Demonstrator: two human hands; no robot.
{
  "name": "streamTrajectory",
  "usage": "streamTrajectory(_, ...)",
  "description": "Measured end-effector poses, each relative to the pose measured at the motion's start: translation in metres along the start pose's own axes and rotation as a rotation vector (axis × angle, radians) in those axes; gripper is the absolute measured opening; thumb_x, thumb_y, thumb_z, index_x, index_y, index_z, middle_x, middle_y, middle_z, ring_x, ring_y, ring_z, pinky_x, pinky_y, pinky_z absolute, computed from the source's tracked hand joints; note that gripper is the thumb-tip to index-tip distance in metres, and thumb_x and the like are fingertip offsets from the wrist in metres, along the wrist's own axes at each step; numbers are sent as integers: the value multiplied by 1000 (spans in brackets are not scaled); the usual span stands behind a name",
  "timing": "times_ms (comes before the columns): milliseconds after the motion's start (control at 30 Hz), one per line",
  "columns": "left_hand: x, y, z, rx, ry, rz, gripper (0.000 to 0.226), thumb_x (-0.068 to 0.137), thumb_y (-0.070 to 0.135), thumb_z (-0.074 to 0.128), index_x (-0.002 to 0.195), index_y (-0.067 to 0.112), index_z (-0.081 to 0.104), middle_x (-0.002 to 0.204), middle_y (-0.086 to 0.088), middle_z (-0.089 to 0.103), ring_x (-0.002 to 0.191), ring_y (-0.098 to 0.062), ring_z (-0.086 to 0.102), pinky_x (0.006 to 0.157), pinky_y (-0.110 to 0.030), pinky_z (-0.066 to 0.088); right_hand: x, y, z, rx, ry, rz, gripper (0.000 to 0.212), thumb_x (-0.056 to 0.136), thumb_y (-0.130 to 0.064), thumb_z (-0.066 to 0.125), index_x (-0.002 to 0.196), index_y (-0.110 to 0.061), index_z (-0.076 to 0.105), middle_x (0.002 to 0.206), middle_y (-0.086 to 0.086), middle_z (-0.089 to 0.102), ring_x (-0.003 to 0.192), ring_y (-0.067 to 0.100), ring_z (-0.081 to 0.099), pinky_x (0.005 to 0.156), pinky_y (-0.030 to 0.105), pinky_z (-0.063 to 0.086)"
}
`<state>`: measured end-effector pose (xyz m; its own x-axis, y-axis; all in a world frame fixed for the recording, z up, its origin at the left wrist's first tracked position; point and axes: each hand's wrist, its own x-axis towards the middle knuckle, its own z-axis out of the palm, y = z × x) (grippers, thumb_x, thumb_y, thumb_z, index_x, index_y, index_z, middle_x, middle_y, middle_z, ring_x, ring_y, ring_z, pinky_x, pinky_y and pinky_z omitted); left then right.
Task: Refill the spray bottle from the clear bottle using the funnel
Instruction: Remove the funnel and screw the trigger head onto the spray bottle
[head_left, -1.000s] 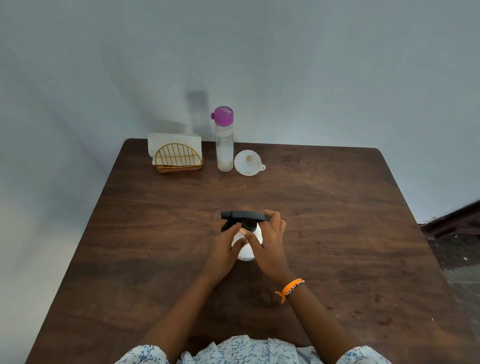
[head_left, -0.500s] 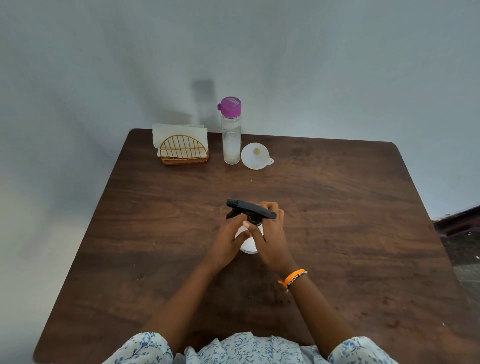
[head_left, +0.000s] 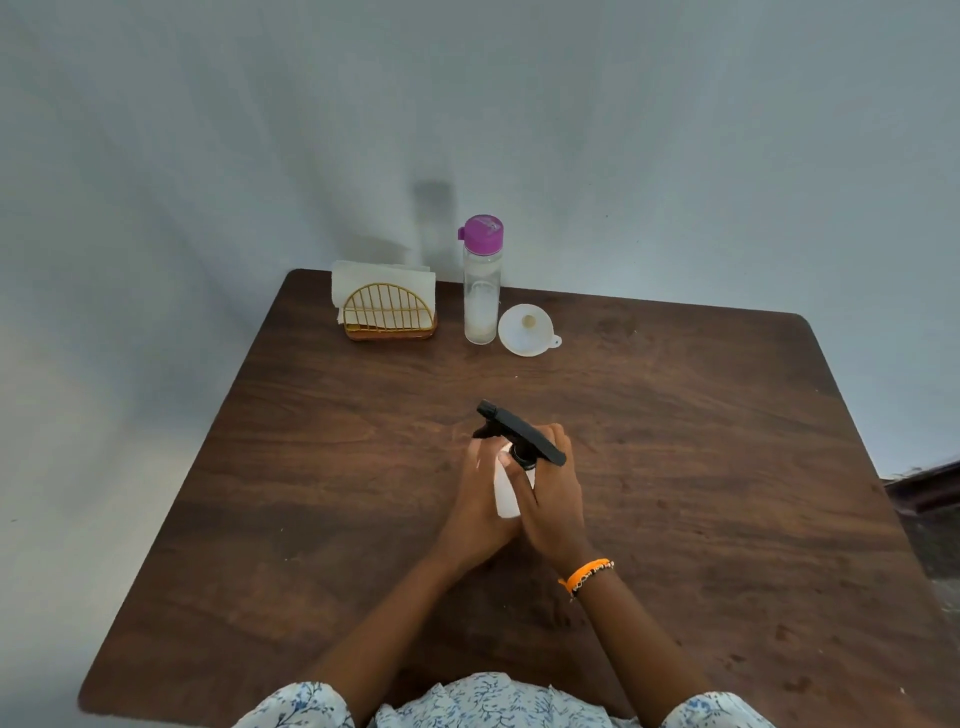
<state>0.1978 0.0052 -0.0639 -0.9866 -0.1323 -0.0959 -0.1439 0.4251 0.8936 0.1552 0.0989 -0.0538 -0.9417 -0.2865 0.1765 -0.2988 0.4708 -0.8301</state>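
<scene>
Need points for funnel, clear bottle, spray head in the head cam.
funnel (head_left: 521, 335), head view, on the white bowl's inner wall.
clear bottle (head_left: 482, 291), head view, on the transparent body below the purple cap.
spray head (head_left: 519, 430), head view, on the black top of the trigger housing.

1. No text, label, brand, number or sign can be read anywhere in the head view.
2. Faint raised marks are seen on the purple cap (head_left: 483, 233) of the tall clear plastic bottle (head_left: 482, 306), but they are too blurred to be made out.
</scene>
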Motion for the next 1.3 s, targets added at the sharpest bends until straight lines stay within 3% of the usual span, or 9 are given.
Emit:
streamTrajectory(133,-18,-15,5,-44,-39,-97,114,58,35,86,141,37,8,150,12,16,138,-7,21,113,-31,30,-8,-9,-6,109,121,125,40,78,-55,43,94,-18,48,88,-5,51,80,6,54,61,12,39)
streamTrajectory(267,-34,-18,-3,-103,-71,-158,121,54,32,88,144,36,7,141,22,28,131,-1,33,105,-22,34,-9,-18,-19,245,63,153,25,76,-35,68,87,-19,51,77,-5,54,70,6,54,62,17,43)
streamTrajectory(367,-45,-21,-10,-160,-145,-163,130,51,36,89,142,43,-4,133,34,28,128,1,37,109,-32,37,-8,-30,-23,418,-75,133,31,81,-11,69,103,-15,48,86,-4,50,69,-2,52,61,17,46)
streamTrajectory(467,-54,-20,-16,-186,-209,-171,134,54,33,88,143,41,-12,144,15,32,129,-2,38,110,-34,36,-1,-35,-28,511,-240,124,52,82,-4,66,125,-12,39,106,-2,53,82,-1,58,69,18,51)
streamTrajectory(633,-65,-14,-21,-330,-285,-225,127,61,20,85,144,40,-9,140,8,43,122,-5,48,103,-29,42,7,-48,-20,681,-392,325,11,83,-4,63,92,-10,64,90,9,65,87,22,64,75,37,56)
streamTrajectory(767,-70,-23,-38,-439,-342,-197,120,59,27,85,147,32,4,145,5,41,130,-13,44,107,-40,39,15,-56,6,554,-438,439,7,87,-10,60,91,-6,62,81,11,66,76,19,62,60,30,51)
streamTrajectory(833,-80,-28,-54,-529,-222,-255,118,60,28,82,148,28,4,145,3,40,130,-13,44,108,-39,38,15,-57,24,499,-518,524,9,88,-11,58,94,-4,60,80,10,65,71,17,60,58,26,49)
streamTrajectory(1067,-113,-55,-94,-841,613,-350,64,87,6,58,140,27,28,133,-2,48,115,-15,54,96,-31,45,5,-56,73,632,-605,935,12,89,-17,60,85,-7,53,67,9,51,60,19,54,42,20,48)
streamTrajectory(1300,-115,-52,-87,-850,679,-480,59,88,1,53,140,20,32,113,0,56,107,-16,56,95,-36,45,13,-52,73,709,-578,1064,19,87,-20,63,83,-5,52,67,9,50,61,20,54,40,22,50)
